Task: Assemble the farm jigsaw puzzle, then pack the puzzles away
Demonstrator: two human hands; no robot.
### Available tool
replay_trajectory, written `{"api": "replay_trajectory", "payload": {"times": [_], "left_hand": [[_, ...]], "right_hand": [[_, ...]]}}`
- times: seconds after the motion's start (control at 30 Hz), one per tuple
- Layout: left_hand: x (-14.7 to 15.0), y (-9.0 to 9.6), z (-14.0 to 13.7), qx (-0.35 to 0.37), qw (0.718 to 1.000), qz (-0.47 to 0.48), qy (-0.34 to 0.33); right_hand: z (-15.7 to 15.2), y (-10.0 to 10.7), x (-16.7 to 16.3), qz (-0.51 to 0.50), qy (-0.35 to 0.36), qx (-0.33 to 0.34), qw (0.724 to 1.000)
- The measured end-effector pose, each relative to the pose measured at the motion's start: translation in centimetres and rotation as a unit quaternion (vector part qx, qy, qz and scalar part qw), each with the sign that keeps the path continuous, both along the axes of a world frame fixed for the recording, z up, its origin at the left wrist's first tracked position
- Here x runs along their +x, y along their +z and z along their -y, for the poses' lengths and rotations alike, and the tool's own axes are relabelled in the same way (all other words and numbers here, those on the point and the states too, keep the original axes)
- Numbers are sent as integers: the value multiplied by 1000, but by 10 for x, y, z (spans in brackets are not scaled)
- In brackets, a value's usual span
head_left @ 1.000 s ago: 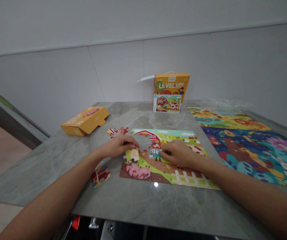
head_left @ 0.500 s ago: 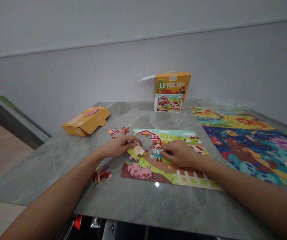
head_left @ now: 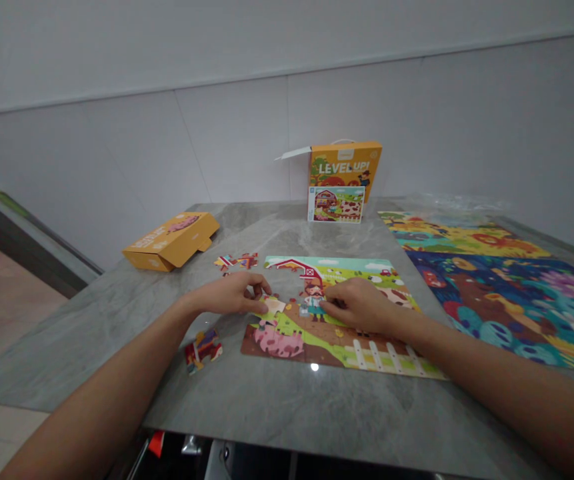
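Lying against the left hand, a puzzle piece juts rightward.

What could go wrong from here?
1. The piece at the left hand's fingertips might seat crooked, as pieces around the gap could shift.
2. The right hand, on the puzzle, could nudge joined pieces apart.
3. The left forearm might brush the loose piece beside it.

Against the pale wall stands an orange "LEVEL UP!" box, another orange box lying off to the left, and at the right a yellow picture and a dark blue picture lie flat near crumpled clear plastic.
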State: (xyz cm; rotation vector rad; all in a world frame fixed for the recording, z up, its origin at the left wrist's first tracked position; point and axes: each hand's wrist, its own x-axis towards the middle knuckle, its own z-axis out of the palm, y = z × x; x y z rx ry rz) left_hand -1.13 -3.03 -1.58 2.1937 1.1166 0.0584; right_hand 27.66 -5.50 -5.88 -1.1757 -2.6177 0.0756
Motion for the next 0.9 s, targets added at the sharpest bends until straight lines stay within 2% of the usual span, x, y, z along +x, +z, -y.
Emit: {"api": "replay_trajectory", "payload": {"times": [0.27, 0.47, 0.63, 0.9], "left_hand": [[0, -3, 0, 35, 998, -41, -10], [2, 2, 7, 75, 993, -71, -51], [-4, -1, 1, 102, 991, -82, -39], [-11, 2, -3, 106, 987, -113, -40]], "right_hand": [[1, 2, 0, 0, -8, -1, 1000], [0, 0, 0, -1, 0, -4, 1000], [0, 0, 0, -5, -5, -8, 1000], [0, 0, 0, -9, -5, -5, 1000]]}}
